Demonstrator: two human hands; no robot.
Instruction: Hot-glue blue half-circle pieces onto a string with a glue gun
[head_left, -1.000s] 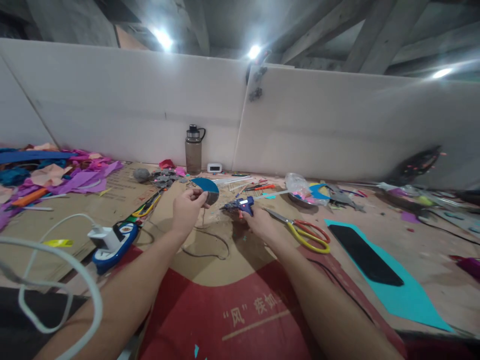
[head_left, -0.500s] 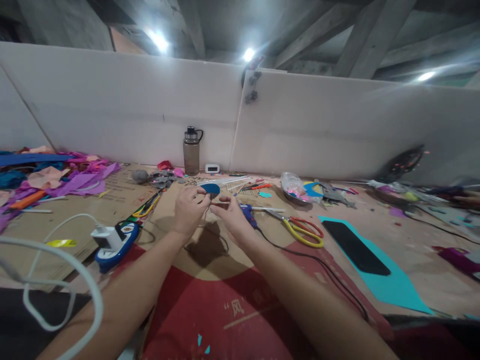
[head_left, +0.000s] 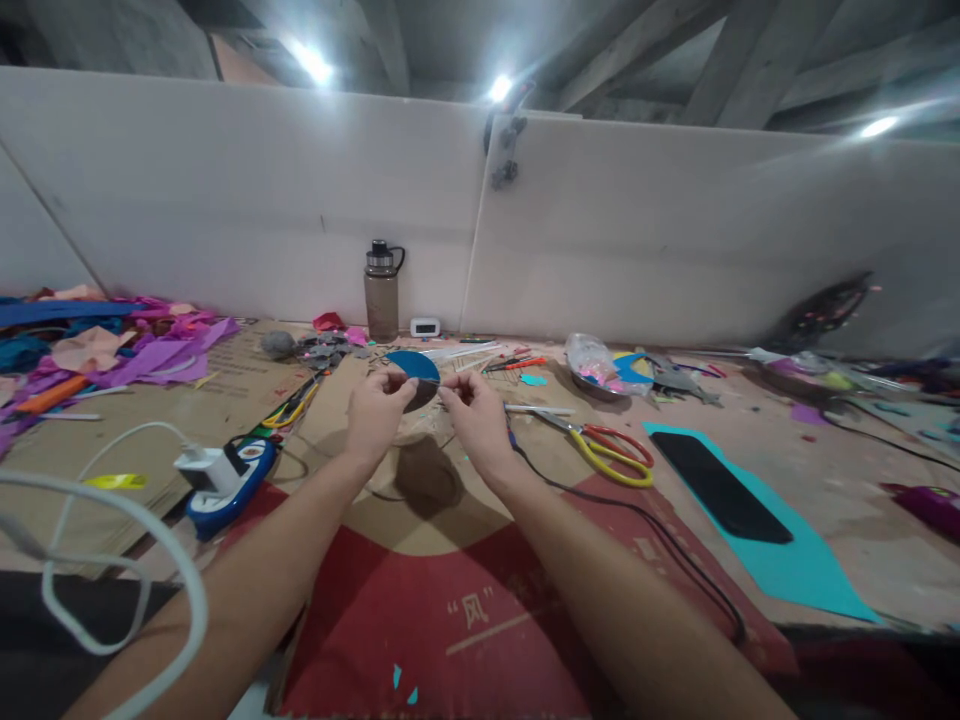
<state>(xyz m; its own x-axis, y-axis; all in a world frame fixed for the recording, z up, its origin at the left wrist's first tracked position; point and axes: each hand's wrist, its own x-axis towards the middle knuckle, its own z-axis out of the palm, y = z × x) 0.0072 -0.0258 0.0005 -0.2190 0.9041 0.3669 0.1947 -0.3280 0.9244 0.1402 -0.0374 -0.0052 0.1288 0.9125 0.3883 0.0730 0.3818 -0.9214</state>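
My left hand [head_left: 376, 413] is closed, pinching a round disc [head_left: 414, 366] by its left side. The disc is blue on its upper part and dark on its lower part. My right hand [head_left: 477, 418] is closed in a pinch close to the disc's right edge; what lies between its fingertips is too small to make out. Both hands are raised over the brown and red cardboard [head_left: 405, 590], where their shadow falls. Just right of my right hand lie scissors [head_left: 611, 455] with red and yellow handles. A dark cord [head_left: 637, 515] runs from behind that hand.
A bottle [head_left: 382, 295] stands by the white partition. At left are a blue power strip [head_left: 229, 490], a white cable [head_left: 196, 590] and crumpled coloured paper [head_left: 97, 350]. At right a black phone [head_left: 716, 485] rests on turquoise sheet [head_left: 817, 575], below a bowl of scraps [head_left: 600, 385].
The disc has turned to show more of its face, with its dark part now visible. My right hand has turned and covers most of the blue glue gun behind it.
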